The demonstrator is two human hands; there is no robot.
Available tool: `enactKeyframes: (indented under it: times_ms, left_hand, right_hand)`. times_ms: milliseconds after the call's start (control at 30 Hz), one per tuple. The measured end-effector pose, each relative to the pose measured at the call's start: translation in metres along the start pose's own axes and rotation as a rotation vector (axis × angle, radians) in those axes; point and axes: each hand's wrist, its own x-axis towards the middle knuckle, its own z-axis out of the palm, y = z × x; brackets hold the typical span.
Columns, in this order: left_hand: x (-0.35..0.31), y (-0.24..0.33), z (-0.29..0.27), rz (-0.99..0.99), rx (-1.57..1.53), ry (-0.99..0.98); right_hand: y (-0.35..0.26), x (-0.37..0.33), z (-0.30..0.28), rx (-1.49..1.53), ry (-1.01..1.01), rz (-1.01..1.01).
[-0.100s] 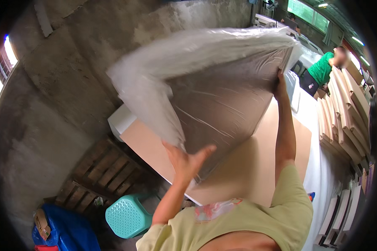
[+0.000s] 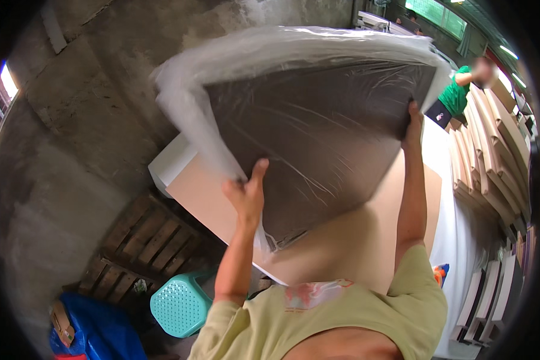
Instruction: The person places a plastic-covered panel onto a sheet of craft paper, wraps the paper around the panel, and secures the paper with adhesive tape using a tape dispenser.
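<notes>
In front of me I hold up a large flat brown panel [image 2: 318, 132], tilted above the table. Clear plastic film wraps it and bunches loosely along its far and left edges as a whitish plastic cover [image 2: 186, 108]. My left hand [image 2: 245, 195] is closed on the panel's left edge, thumb over the face and fingers hidden behind. On the right edge my right hand [image 2: 413, 127] grips likewise, its fingers mostly out of sight. Beneath the raised panel lies a flat beige board [image 2: 342, 252] on the work table; the panel's near corner hangs low over it.
A turquoise stool [image 2: 180, 305] and a wooden pallet [image 2: 141, 240] stand at the left, with a blue plastic sheet [image 2: 102, 327] nearby. Stacked beige boards [image 2: 486, 144] line the right side. A person in a green shirt [image 2: 455, 96] is at the far right. Behind rises a concrete wall [image 2: 102, 90].
The panel has tipped up so more of its face shows. My left hand has moved up and left along its edge, thumb now against the panel; my right hand has shifted slightly right.
</notes>
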Motion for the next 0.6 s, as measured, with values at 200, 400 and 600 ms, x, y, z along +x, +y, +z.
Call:
enactKeyframes:
  times_ms: [200,400,600]
  left_hand:
    - [0.041,-0.024,0.04,0.176,-0.079,-0.208]
    - [0.068,-0.044,0.063,0.055,-0.236,-0.503]
    - [0.131,-0.069,0.052,0.015,-0.412,-0.829]
  right_hand:
    - [-0.084,-0.09,-0.055,-0.203,0.486,0.059]
    - [-0.106,-0.155,-0.069,-0.288,0.771,-0.046]
    - [-0.122,-0.192,-0.067,-0.36,0.132,-0.13]
